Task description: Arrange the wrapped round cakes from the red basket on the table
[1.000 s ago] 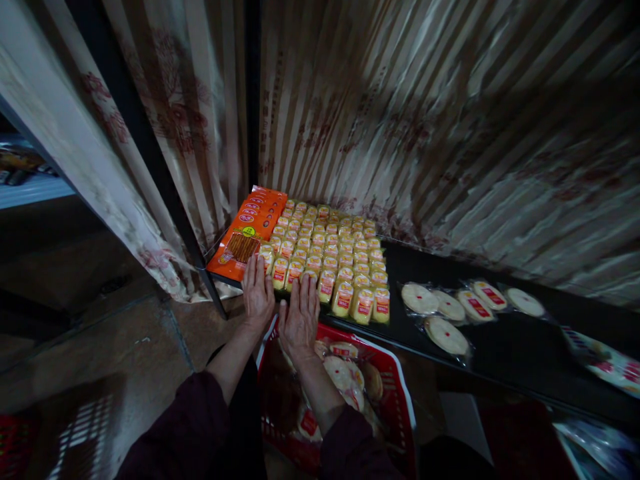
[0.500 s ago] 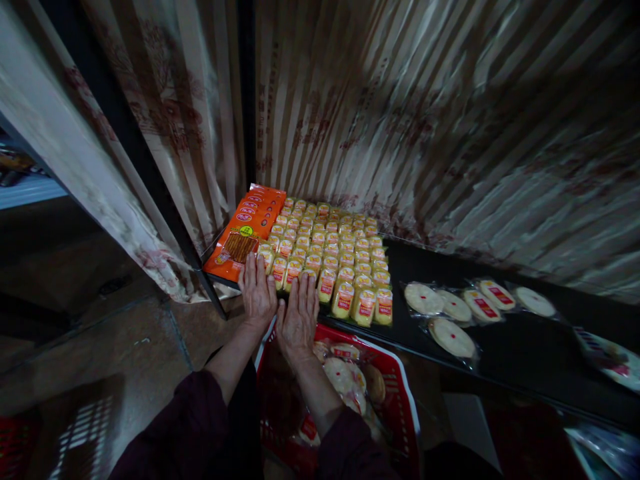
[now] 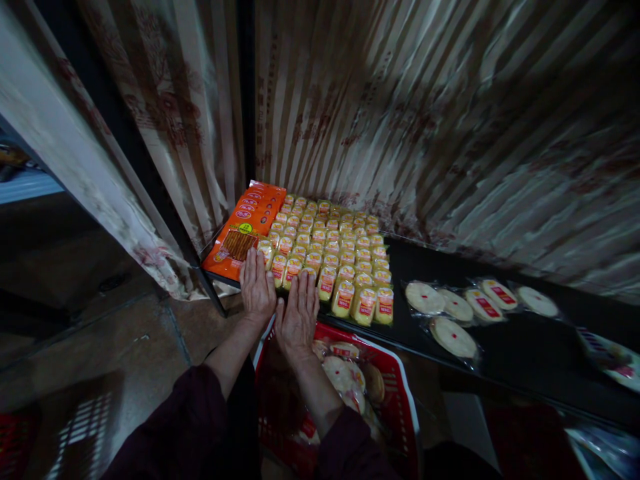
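Note:
Rows of small wrapped yellow cakes (image 3: 331, 260) with red and white labels stand on a black shelf (image 3: 530, 347). To their left lie overlapping orange snack packets (image 3: 257, 210). My left hand (image 3: 257, 288) lies flat with its fingers stretched out against the front left of the rows, beside the lowest orange packet. My right hand (image 3: 297, 317) is beside it, palm down, fingertips at the front row of cakes. Nothing shows in either grasp, though the palms are hidden.
Below my forearms is a red basket (image 3: 404, 393) holding wrapped round flatbreads (image 3: 340, 375). More wrapped flatbreads (image 3: 453, 338) lie further right on the shelf. A black shelf post (image 3: 120, 127) rises at the left, and a patterned curtain (image 3: 400, 133) hangs behind.
Both hands stay in nearly the same place at the front of the rows. The view has shifted very slightly; no object has visibly moved.

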### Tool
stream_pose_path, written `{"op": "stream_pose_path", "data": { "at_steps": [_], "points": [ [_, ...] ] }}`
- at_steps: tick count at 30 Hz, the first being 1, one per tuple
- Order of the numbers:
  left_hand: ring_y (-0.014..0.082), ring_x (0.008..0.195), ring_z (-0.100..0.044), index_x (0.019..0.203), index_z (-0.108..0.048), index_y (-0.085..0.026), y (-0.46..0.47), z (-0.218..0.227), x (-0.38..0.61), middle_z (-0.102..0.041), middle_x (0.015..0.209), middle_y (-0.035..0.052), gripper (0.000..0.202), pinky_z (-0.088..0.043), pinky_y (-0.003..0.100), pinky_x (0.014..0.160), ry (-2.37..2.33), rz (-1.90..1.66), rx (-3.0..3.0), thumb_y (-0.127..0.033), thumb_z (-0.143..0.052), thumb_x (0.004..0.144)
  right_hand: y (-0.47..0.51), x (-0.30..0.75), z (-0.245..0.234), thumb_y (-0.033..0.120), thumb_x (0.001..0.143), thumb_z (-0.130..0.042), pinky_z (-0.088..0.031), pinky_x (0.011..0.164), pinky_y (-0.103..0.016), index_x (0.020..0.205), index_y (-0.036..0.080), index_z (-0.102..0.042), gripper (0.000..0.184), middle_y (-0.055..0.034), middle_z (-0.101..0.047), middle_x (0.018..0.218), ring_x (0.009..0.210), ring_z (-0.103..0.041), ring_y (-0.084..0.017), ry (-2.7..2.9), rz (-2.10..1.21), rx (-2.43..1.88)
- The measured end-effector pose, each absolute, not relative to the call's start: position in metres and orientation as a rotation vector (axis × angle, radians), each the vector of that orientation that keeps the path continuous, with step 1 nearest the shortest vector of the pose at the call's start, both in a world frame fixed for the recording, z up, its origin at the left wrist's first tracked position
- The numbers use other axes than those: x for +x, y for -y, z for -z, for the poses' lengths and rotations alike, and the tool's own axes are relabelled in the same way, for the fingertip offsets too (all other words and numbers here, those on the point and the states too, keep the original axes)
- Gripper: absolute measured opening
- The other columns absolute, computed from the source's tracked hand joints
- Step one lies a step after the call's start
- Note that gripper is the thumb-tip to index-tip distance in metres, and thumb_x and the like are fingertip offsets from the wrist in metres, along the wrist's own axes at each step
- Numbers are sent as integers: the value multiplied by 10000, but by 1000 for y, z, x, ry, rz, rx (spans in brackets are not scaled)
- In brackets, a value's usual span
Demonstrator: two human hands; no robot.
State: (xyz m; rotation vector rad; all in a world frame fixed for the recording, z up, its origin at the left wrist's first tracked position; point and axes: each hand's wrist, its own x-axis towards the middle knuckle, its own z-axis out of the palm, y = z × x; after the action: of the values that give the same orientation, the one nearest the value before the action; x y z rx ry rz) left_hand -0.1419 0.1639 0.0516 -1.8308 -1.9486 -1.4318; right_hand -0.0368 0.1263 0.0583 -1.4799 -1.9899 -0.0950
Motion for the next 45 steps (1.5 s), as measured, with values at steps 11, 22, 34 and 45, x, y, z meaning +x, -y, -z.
{"op": "stream_pose_path", "data": {
  "at_steps": [11, 22, 34, 45],
  "points": [
    [225, 1426, -224, 1443, -296, -86, -165, -56, -141, -339, 1495, 180, 539, -197, 473, 1153, 1987, 1382, -1797, -303, -256, 951, -126, -38, -60, 265, 929, -365, -231, 1102, -536, 1475, 75, -189, 604, -194, -241, 1533, 1452, -58, -278, 1975, 81, -1472],
    [228, 1430, -212, 1429, -310, -64, -165, -57, -141, -351, 1488, 187, 543, -162, 469, 1167, 1967, 1388, -1811, -308, -285, 945, -126, -35, -58, 256, 926, -371, -215, 1111, -521, 1452, 57, -250, 575, -198, -257, 1526, 1451, -61, -274, 2000, 105, -1472],
    [243, 1356, -371, 1392, -355, -61, -169, -52, -143, -475, 1396, 207, 509, -197, 494, 1147, 2033, 1393, -1709, -302, -285, 949, -127, -33, -58, 278, 942, -341, -216, 1104, -526, 1484, 108, -178, 591, -177, -252, 1534, 1449, -97, -267, 2000, 79, -1467],
    [241, 1298, -454, 1344, -424, -73, -173, -58, -141, -555, 1322, 191, 476, -209, 491, 1143, 2036, 1419, -1673, -300, -321, 938, -129, -33, -57, 269, 931, -357, -202, 1113, -525, 1478, 90, -187, 601, -185, -233, 1539, 1452, -74, -264, 2012, 92, -1471]
  ]
}}
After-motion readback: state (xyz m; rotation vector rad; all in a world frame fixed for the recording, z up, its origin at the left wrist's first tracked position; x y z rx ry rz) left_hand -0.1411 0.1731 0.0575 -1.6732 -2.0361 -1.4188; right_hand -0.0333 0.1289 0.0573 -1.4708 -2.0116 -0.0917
